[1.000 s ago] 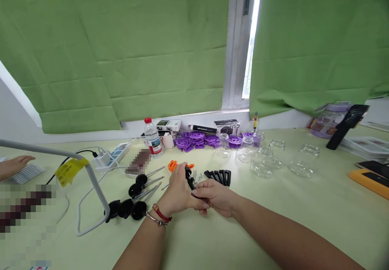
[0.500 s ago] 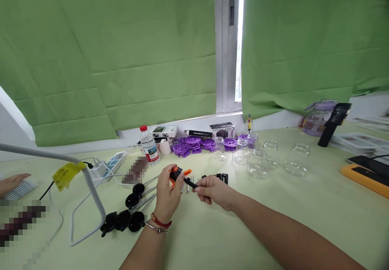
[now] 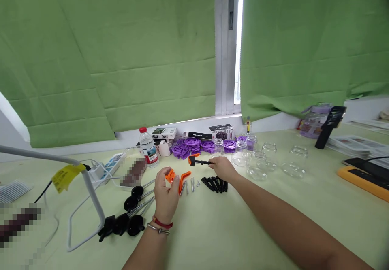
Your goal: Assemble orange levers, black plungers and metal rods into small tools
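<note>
My right hand point(image 3: 223, 169) grips the thin black end of a black-and-orange part point(image 3: 197, 161), held out level above the table. My left hand point(image 3: 166, 193), fingers curved and apart with nothing between them, is beside some orange pieces point(image 3: 184, 177). Right of those lie several silver pins point(image 3: 192, 184), a few tiny metal bits point(image 3: 198, 183) and a row of black handles point(image 3: 215, 184). Left of my left hand, round black pieces with metal rods point(image 3: 135, 224) rest on the table.
Behind are purple wheel-like parts point(image 3: 191, 144), a red-capped bottle point(image 3: 148, 148) and boxes. Clear glass vessels point(image 3: 257, 166) stand to the right, near an orange-and-black case point(image 3: 364, 183). At the left are a bent white metal frame point(image 3: 94, 193) and a power strip point(image 3: 112, 164).
My right hand has moved up and away from my left hand, carrying the black-and-orange part. My left hand has let go of it. Another person's hand at the far left has gone from view.
</note>
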